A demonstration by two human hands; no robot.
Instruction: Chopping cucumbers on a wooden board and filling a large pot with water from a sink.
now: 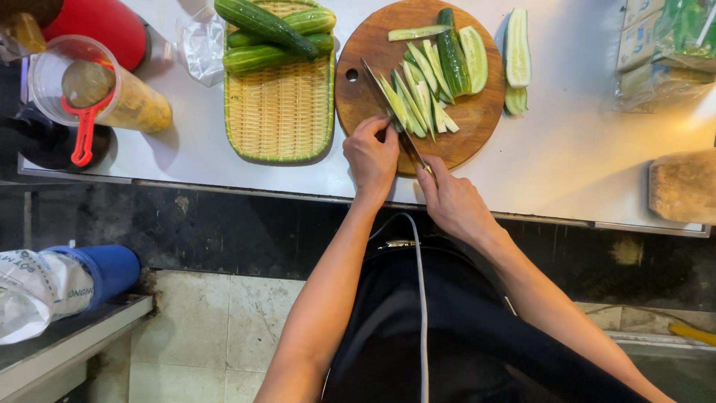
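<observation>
White counter (567, 160) runs across the top of the view, everything sits on it. Woven tray (280, 112) left of centre holds whole cucumbers (272, 33), three or so, uncut. Round wooden cutting board (477, 119) just right of the tray, touching or nearly so.

Progress, my read: well underway, not finished. On the board there's a fan of thin cucumber strips (418, 101) near the middle, plus a half cucumber (452, 52) and a flat-cut slab (474, 58) toward the far side, not stripped down yet. Off the board to the right, more cut pieces (516, 48) lie on the counter. The whole ones in the tray are untouched.

Hands: both forearms come up from the bottom of the view and converge on the near edge of the board. Right hand (451, 201) is closed around the knife (394, 119) handle; blade angles up-left across the board, tip near the board's hanging hole. Left hand (371, 157) sits just left of the blade, fingers curled down onto the near ends of the strips, pinning them, thumb tucked.

Far left: clear jug with a red-handled strainer (82, 123), red container behind. Right edge: wrapped packages (660, 45).
</observation>
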